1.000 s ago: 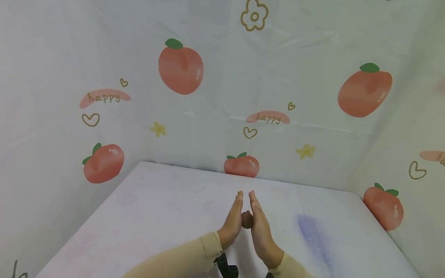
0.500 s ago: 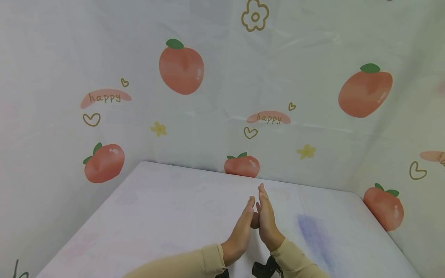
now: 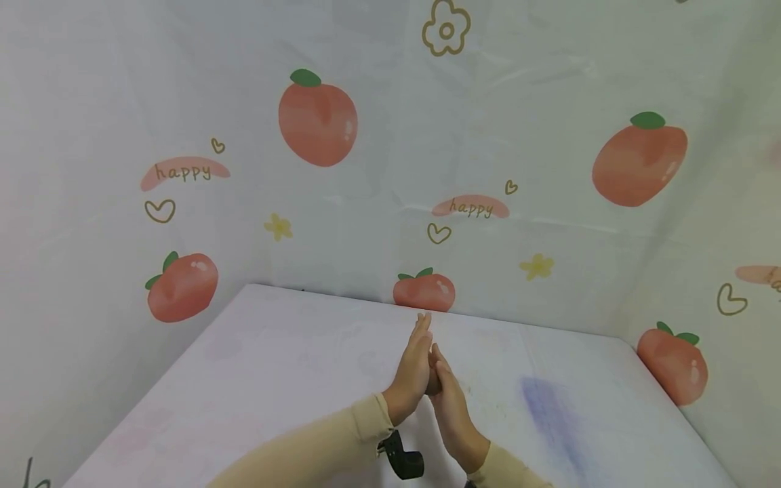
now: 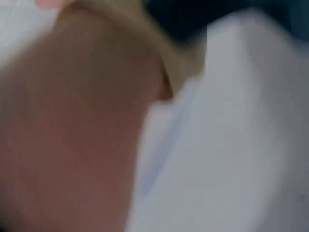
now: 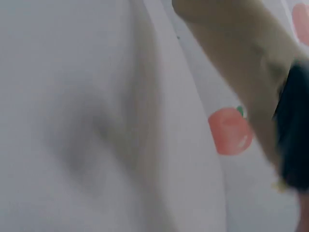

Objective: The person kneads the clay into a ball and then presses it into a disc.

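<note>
A small brown lump, roundish and like clay or dough, sits between the two palms in the head view, mostly hidden by them. My left hand presses on it from the left with fingers straight, pointing up and away. From the right, my right hand presses its palm against the lump, its fingers also extended and its fingertips lower than the left ones. Both hands are above the table. In the left wrist view a blurred hand fills the left side; the lump is out of sight there and in the right wrist view.
The white table has a blue-purple smear to the right of the hands. A white cloth with printed fruit hangs behind and at the sides. A dark wrist camera sits below the left cuff.
The palms rub past each other: first the right hand slid forward and the left back, now the left is forward and the right back. The lump shifted right, then left again.
</note>
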`<state>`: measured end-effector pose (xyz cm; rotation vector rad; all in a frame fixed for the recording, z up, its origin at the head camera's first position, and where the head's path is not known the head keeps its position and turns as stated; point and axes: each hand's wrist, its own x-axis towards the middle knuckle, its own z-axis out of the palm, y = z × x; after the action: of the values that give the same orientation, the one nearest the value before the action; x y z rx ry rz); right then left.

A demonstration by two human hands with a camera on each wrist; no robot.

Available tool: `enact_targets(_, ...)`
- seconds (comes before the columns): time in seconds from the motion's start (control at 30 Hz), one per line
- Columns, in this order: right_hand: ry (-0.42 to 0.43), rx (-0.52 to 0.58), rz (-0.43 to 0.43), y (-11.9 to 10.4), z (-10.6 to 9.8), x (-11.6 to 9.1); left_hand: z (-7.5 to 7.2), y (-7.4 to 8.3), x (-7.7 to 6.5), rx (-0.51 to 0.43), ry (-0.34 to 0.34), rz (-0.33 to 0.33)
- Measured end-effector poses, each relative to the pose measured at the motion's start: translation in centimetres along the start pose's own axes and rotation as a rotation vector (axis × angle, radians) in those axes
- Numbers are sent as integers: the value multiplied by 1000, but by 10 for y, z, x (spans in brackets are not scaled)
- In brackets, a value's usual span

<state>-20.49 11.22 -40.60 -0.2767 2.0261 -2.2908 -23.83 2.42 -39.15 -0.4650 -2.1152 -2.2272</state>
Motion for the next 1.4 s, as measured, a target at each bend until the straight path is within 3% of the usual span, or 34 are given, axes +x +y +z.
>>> enact_targets(0.13, -3, 12, 8, -7, 5, -5, -5, -13, 3, 9, 47, -60)
enact_targets(0.27, 16, 15, 14, -16, 4, -5, -4, -24, -2, -15, 60, -120)
enact_targets(0.53, 102, -18, -41, -22, -3, 7, 9, -28, -24, -109, -10, -182)
enact_targets(0.73, 191, -47, -38, -17, -8, 20, 17, -18, -34, -150, -42, -135)
enact_targets(0.87, 206, -49, -11, -11, -10, 23, 18, -9, -34, -149, -36, -79)
enact_targets(1.13, 140, -24, 50, -3, -6, 18, 14, -1, -20, -153, 33, -25)
enact_targets(1.4, 58, -62, 79, -3, 2, 1, 10, -14, -4, -129, 113, -48)
